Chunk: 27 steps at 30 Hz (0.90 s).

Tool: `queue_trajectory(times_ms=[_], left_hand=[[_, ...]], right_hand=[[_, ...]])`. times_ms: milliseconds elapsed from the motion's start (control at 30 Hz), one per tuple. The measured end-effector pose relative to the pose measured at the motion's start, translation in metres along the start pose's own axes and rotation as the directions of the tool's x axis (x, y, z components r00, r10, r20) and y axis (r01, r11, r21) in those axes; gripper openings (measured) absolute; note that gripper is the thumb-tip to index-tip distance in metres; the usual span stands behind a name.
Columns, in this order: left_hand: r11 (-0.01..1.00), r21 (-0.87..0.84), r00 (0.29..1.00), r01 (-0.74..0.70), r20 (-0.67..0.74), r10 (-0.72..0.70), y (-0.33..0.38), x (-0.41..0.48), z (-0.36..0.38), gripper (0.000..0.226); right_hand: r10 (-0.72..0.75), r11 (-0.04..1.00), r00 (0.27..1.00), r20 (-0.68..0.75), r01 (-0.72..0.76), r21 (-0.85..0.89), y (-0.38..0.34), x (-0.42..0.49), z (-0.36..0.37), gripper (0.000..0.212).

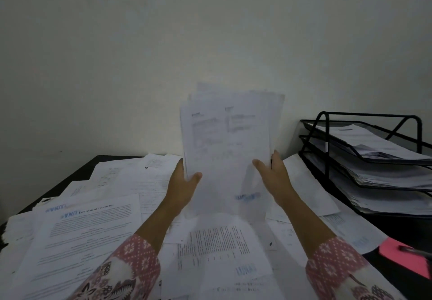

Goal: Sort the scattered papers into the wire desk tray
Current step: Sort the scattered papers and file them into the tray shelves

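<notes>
Both arms are stretched forward, patterned pink sleeves pushed up off the forearms. Left hand grips the left edge of the upright paper stack, thumb across the front. Right hand clamps the stack's right edge the same way, thumb in front, fingers behind.

A plain pale wall fills the upper half of the view, faintly marked and unevenly lit, darker toward the left. Below it stands a dark desk, its black top showing at the far left corner and again along the right edge. Near the right front edge lies a bright pink note, with a dark pen, blurred, resting across its upper corner.
</notes>
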<state>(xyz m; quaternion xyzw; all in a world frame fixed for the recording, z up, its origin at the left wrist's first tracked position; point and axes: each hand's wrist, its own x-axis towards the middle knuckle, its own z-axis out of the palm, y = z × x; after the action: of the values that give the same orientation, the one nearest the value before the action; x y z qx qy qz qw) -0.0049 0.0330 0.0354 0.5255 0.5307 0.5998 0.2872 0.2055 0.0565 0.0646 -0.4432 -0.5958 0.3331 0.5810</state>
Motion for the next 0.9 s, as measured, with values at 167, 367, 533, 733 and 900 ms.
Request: queue_trajectory(times_ms=[167,367,533,733,900], left_hand=[[0.994,-0.098,0.998,-0.058,-0.008,0.057,0.011,-0.002,0.007,0.032],[0.985,-0.119,0.989,-0.122,-0.096,0.111,0.021,0.001,0.011,0.023],[0.986,-0.086,0.984,-0.145,-0.115,0.135,0.03,0.001,0.017,0.02],[0.99,-0.091,0.975,-0.108,-0.204,0.088,0.03,-0.003,0.021,0.027],[0.996,-0.005,0.987,-0.091,-0.133,0.09,0.031,-0.011,0.028,0.026]], right_hand=[[-0.036,0.998,0.997,-0.075,0.04,0.051,-0.004,-0.001,0.005,0.03],[-0.069,0.998,0.99,-0.127,0.069,-0.003,-0.009,-0.002,0.001,0.015],[-0.06,0.992,0.991,-0.12,0.073,0.107,-0.02,-0.002,0.0,0.028],[-0.046,0.992,0.987,-0.154,0.063,0.105,-0.018,-0.003,-0.007,0.02],[-0.029,0.997,0.99,-0.137,0.039,0.067,-0.014,-0.007,-0.01,0.017]])
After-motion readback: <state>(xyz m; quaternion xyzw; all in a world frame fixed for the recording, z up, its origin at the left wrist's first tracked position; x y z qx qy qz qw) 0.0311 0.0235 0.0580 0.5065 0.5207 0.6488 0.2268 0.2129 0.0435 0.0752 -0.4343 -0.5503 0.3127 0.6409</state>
